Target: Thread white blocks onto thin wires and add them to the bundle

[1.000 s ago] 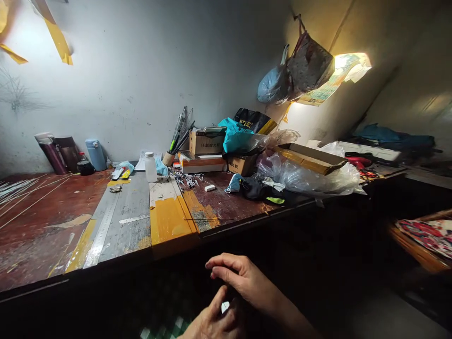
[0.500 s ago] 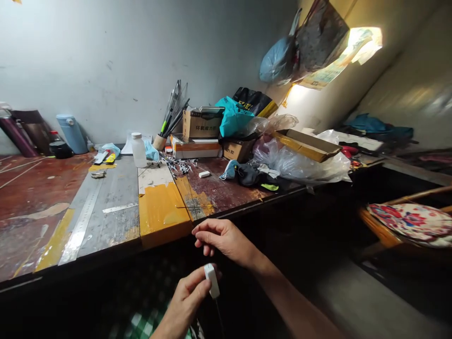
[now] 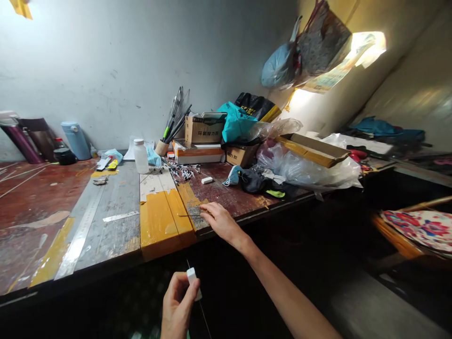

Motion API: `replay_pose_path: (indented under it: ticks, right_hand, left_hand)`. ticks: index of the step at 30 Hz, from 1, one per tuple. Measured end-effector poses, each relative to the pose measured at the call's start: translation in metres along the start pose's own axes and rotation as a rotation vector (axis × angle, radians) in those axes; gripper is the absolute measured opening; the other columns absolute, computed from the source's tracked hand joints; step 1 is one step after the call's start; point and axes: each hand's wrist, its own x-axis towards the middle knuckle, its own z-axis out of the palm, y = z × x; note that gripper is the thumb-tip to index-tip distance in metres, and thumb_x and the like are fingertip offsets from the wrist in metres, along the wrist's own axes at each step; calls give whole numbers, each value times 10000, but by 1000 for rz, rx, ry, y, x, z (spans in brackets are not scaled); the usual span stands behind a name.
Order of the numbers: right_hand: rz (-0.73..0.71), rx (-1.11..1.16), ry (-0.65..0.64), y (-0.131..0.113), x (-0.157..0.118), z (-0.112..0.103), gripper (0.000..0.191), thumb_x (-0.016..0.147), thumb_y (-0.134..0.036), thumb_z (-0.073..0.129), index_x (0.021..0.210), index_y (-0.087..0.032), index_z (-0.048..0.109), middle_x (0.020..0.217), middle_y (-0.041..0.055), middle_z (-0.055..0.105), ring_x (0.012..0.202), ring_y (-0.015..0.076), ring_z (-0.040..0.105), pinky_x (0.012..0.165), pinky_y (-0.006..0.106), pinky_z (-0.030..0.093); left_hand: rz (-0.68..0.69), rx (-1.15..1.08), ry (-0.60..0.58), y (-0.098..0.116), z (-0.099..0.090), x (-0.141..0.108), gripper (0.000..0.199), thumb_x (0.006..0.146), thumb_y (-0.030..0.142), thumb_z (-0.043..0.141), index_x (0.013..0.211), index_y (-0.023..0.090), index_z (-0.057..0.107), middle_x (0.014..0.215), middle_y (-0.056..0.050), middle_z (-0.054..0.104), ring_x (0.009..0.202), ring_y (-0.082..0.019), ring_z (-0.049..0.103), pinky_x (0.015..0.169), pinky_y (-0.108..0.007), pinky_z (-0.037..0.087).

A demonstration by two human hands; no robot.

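Along the wall at the far left of the worn red-brown bench [image 3: 31, 207] stand a purple flask [image 3: 24, 141] and a blue flask [image 3: 76, 140]. Next comes a metal ruler [image 3: 79, 235], its markings too small to read, then a white plastic bottle [image 3: 141, 159] showing no readable label. Below the bench edge, the left hand [image 3: 175, 301] pinches a white block [image 3: 191, 274] between thumb and fingers. The block is small, smooth and oblong, tilted, with a thin rod [image 3: 205, 319] showing beyond both ends; it sits at the fingertips, to the right of the palm. Above it, a thin dark stick [image 3: 189, 215] lies across the taped bench edge. A brown box [image 3: 205, 133] bears dark Chinese characters, the last two reading 力胶, and a second white block [image 3: 206, 180] lies on the bench in front. The right hand [image 3: 221, 221] reaches over the bench edge, its fingers drawn narrowly together at the stick; whether they grip it I cannot tell. The held block is below and to the left of this hand, well apart. Further right, a lower box [image 3: 238, 155] also shows 力胶, and a black bag [image 3: 259, 107] carries yellow lettering too unclear to read.
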Motion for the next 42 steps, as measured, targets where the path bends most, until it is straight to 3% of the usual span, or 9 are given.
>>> replay_pose_path:
  ticks: [2, 5, 9, 13, 18, 30, 36, 42]
  right_hand:
    - [-14, -34, -15, 15, 3, 6, 106, 860, -137, 584, 911, -191, 660, 949, 74, 654, 949, 220, 582, 896, 381, 440]
    - [-54, -45, -42, 20, 3, 3, 164, 882, -88, 524, 933, -184, 646, 932, 70, 628, 931, 204, 575, 894, 367, 439]
    - [-134, 9, -138, 10, -6, -25, 197, 916, -101, 485, 1019, -200, 621, 951, 34, 613, 898, 145, 598, 845, 259, 464]
    - [-197, -82, -243, 6, -18, -44, 197, 885, -84, 523, 960, -207, 656, 920, 26, 630, 857, 153, 601, 808, 264, 461]
    - [-180, -231, -171, 5, -19, -34, 192, 863, -64, 544, 926, -198, 666, 904, 46, 643, 843, 187, 584, 800, 321, 440]
    - [-179, -63, -96, -12, -17, -9, 166, 891, -89, 526, 923, -195, 650, 883, 36, 641, 849, 156, 612, 795, 264, 475]
    - [-37, 8, -57, -8, -31, -14, 182, 891, -124, 513, 956, -220, 653, 923, 25, 653, 858, 163, 626, 809, 283, 487]
    - [-43, -49, -158, -13, -45, -19, 326, 845, -4, 423, 1012, -200, 624, 992, 57, 623, 930, 178, 608, 867, 301, 480]
  left_hand:
    - [-3, -14, 52, 2, -5, -2, 296, 686, 443, 750, 728, 172, 639, 654, 11, 584, 644, -141, 496, 597, -213, 394]
    - [-21, -35, 79, 5, -10, -6, 305, 653, 439, 775, 733, 170, 655, 648, 10, 598, 634, -140, 504, 583, -203, 406]
    - [-39, -41, 149, 8, -18, -10, 306, 627, 435, 795, 737, 177, 675, 649, 10, 625, 638, -137, 519, 590, -187, 424]
    - [-38, -40, 162, 8, -22, -12, 307, 618, 438, 801, 745, 181, 690, 666, -1, 655, 666, -148, 539, 608, -187, 438]
    - [-67, -66, 154, 1, -21, -13, 321, 605, 447, 809, 739, 182, 689, 645, 8, 633, 628, -129, 527, 578, -177, 433]
    - [-64, -35, 157, -1, -18, -17, 340, 589, 463, 806, 730, 180, 682, 626, 0, 627, 608, -149, 525, 558, -206, 434]
    - [-53, -67, 149, -3, -22, -16, 324, 601, 459, 801, 729, 186, 680, 607, 10, 609, 582, -135, 505, 535, -199, 407]
    - [-68, -73, 141, -4, -20, -16, 325, 600, 451, 806, 736, 180, 689, 619, 7, 624, 599, -134, 511, 563, -196, 417]
